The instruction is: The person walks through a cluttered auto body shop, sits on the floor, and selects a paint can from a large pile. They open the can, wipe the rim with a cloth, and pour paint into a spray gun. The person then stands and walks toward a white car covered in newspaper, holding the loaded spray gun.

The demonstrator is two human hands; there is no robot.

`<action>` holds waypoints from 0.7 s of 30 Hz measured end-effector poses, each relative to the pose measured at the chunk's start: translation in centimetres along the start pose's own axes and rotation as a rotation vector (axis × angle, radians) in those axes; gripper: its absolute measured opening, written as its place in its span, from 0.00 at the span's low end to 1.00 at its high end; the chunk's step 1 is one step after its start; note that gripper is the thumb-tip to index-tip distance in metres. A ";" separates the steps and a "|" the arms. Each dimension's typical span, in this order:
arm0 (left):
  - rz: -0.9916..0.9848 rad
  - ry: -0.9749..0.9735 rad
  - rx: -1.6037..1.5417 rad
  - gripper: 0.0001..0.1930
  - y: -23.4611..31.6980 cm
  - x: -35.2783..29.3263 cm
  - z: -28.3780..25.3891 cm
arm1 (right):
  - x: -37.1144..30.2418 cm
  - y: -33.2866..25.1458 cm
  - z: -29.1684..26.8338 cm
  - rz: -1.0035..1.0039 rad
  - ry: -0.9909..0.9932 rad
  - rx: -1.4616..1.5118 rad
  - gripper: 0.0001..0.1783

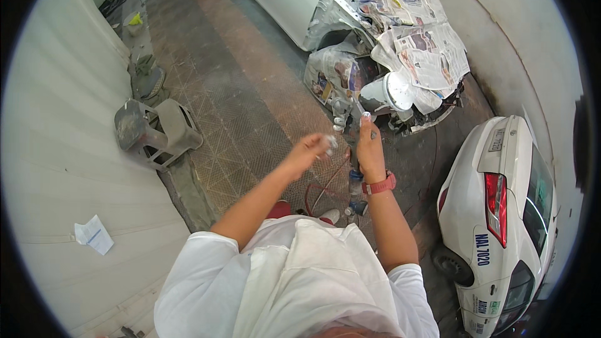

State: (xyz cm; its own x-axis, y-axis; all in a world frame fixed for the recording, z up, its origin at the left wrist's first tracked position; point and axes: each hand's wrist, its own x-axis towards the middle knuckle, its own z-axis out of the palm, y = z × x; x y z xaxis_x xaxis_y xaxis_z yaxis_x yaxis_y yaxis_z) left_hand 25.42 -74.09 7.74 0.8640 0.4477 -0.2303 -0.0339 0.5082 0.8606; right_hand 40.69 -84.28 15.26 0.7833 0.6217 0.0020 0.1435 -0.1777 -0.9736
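My right hand [369, 147], with a red watch at the wrist, is closed around the grip of a paint spray gun [360, 107]. A white cup [389, 92] sits at the gun's top and tilts to the right, in front of the newspaper-covered car front. To the left and slightly nearer, my left hand [310, 150] is raised and apart from the gun. Its fingers are curled and blurred by motion. Something whitish shows at the fingertips; whether it is paint or a small object I cannot tell.
A white car body [282, 0] stands ahead, its front masked with newspaper [432, 56]. A white car [482, 213] is at the right. Grey stools [169, 128] stand by the white curtain [62, 150] on the left. A red hose [313, 197] lies near my feet.
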 end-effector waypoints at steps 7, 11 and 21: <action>0.282 0.278 0.176 0.16 7.9 3.3 -4.8 | -2.2 -2.9 0.2 0.225 -0.073 0.085 0.37; 0.400 0.503 0.246 0.15 9.8 2.6 -4.3 | -2.6 -4.4 0.4 0.137 -0.133 0.003 0.36; 0.144 0.348 0.961 0.18 12.0 3.7 -1.0 | -2.3 -2.6 -0.5 0.066 -0.285 -0.066 0.30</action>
State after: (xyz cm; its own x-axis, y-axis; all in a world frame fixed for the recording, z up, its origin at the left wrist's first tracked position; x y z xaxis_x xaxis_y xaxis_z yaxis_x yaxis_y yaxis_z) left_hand 27.73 -65.64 16.77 0.6854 0.7234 -0.0834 0.4223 -0.3016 0.8548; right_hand 38.84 -85.65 17.91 0.5924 0.7945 -0.1336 0.1448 -0.2682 -0.9524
